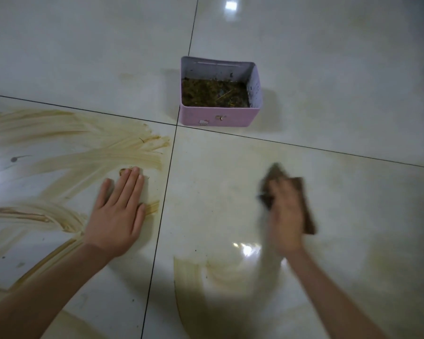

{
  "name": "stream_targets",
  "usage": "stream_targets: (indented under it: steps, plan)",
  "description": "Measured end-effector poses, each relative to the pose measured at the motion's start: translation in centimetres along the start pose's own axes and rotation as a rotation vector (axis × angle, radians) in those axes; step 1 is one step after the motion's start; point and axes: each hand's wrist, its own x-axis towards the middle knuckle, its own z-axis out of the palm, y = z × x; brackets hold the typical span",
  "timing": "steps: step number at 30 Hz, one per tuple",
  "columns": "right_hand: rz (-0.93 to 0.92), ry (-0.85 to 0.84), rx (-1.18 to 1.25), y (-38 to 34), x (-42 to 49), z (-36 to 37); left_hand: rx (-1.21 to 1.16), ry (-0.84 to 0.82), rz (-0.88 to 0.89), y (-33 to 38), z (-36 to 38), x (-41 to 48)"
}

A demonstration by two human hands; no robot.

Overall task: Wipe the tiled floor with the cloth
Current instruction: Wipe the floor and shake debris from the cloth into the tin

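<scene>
The left hand [119, 214] lies flat on the tiled floor [340, 69], palm down, with its fingers straight and close together. Its fingertips reach the edge of the yellowish-brown smears [83, 148] that sweep in broad arcs across the tile on that side. The right hand [283, 216] is blurred and lies on top of the cloth [304, 204], a dark brown piece that rests on the neighbouring tile and shows past the hand at its far end and right edge. Whether the fingers curl round the cloth or only press on it cannot be told through the blur. A dark grout line [162, 204] runs between the two hands, which are well apart. Nearer the person, below the right hand, another pale brown streak [189, 272] curves over the glossy tile. Farther off, just beyond the crossing of the grout lines, stands an open pink box [218, 116], upright, holding dark, crumbly debris [214, 92].
</scene>
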Motion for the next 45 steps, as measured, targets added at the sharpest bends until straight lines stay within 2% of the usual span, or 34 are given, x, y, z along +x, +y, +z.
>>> stream_targets:
  steps: [1,4,5,6,7,8,11,13,14,16,20,23,25,27,28,30,31,32,33,36,37,39,41,42,45]
  plan:
    - [-0.114,-0.066,0.039,-2.1,-2.9,1.1,0.0,-0.003,0.001,0.0,0.0,0.0]
    - [-0.481,-0.398,0.097,-4.4,-8.6,0.9,-0.017,-0.016,-0.011,0.2,-0.4,-0.2]
    - [-0.591,-0.451,0.086,-3.2,-8.0,-0.2,-0.021,-0.019,-0.013,0.3,-0.5,-0.2]
    - [-0.639,-0.436,0.051,-1.4,-6.6,-1.3,-0.026,-0.022,-0.011,0.2,-0.5,-0.2]
    - [-0.6,-0.389,0.0,0.7,-4.9,-2.5,-0.028,-0.023,-0.008,0.1,-0.5,-0.1]
    - [-0.481,-0.307,-0.055,3.2,-3.1,-3.6,-0.027,-0.023,-0.005,0.0,-0.5,-0.1]
    - [0.064,-0.109,-0.218,8.8,-0.5,-6.1,-0.026,-0.017,0.008,-0.2,-0.1,-0.2]
    - [0.411,0.022,-0.253,7.3,-1.7,-4.4,-0.026,-0.008,0.01,-0.2,0.1,-0.1]
    - [0.466,0.059,-0.27,4.8,-3.0,-3.1,-0.023,-0.006,0.009,-0.2,0.1,-0.1]
    - [0.357,0.04,-0.257,-1.7,-6.6,0.1,-0.019,-0.011,0.009,-0.1,0.1,-0.1]
    - [-0.163,-0.176,-0.182,-13.4,-13.8,5.0,0.009,-0.025,-0.014,0.4,-0.3,-0.2]
    - [-0.519,-0.295,-0.163,-10.0,-11.3,3.4,0.057,-0.023,-0.003,0.5,-0.9,-0.4]
    - [-0.582,-0.23,-0.233,-3.8,-8.6,1.2,0.061,-0.023,0.023,0.3,-1.2,-0.7]
    - [-0.364,-0.11,-0.31,2.2,-5.6,-1.1,0.053,-0.019,0.063,0.0,-1.5,-1.7]
    - [-0.149,-0.075,-0.313,3.9,-4.6,-1.9,0.049,-0.023,0.087,-0.1,-1.6,-2.4]
    - [0.272,0.053,-0.261,3.0,-3.8,-1.0,0.043,-0.037,0.132,0.2,-1.8,-4.0]
    - [0.376,0.081,-0.227,0.3,-4.1,0.2,0.041,-0.046,0.15,0.4,-1.8,-4.7]
    - [0.364,0.075,-0.218,-2.7,-5.4,1.8,0.037,-0.057,0.16,0.6,-1.8,-5.4]
    - [0.24,0.048,-0.236,-5.8,-7.7,3.7,0.031,-0.067,0.161,0.8,-1.9,-5.9]
    - [-0.371,-0.204,-0.217,-12.6,-16.9,5.8,0.029,-0.097,0.141,1.0,-2.2,-6.7]
    - [-0.559,-0.299,-0.209,-12.6,-18.7,5.2,0.03,-0.11,0.142,1.0,-2.4,-7.0]
    - [-0.886,-0.461,-0.212,-10.4,-16.8,3.0,0.024,-0.122,0.15,0.7,-2.8,-7.4]
    - [-1.081,-0.527,-0.226,-8.2,-11.2,2.0,0.024,-0.127,0.179,0.4,-2.9,-7.3]
    - [-1.022,-0.515,-0.215,-7.7,-7.9,2.0,0.021,-0.129,0.188,0.4,-2.9,-7.1]
    - [-0.534,-0.313,-0.246,-8.6,0.8,3.2,0.008,-0.138,0.176,0.2,-2.6,-7.2]
